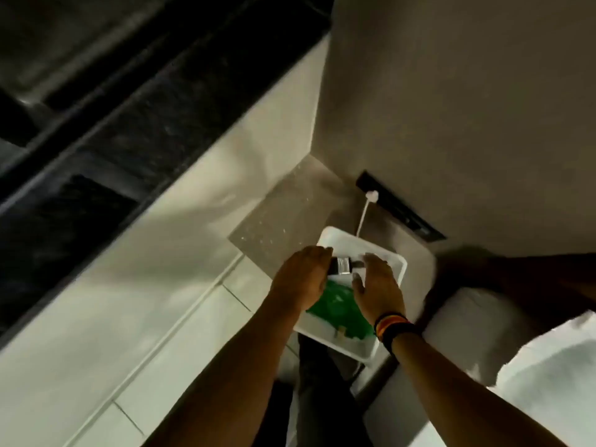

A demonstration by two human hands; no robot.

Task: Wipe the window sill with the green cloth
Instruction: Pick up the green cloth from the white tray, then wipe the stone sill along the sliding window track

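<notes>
The green cloth (335,304) lies crumpled inside a white plastic tub (401,264) low in the view. My left hand (301,277) is closed around the dark handle of a small brush with a silver ferrule (343,265), holding it over the tub. My right hand (377,287) hovers just right of the brush end with fingers spread, above the cloth; whether it touches the brush is unclear. The dark stone window sill (145,124) runs diagonally across the upper left, well away from both hands.
A pale wall (161,253) drops below the sill to tiles. A black power strip (403,206) with a white plug and cable (363,217) lies beyond the tub. White cushions (483,337) sit at the lower right. The frame is dim and blurred.
</notes>
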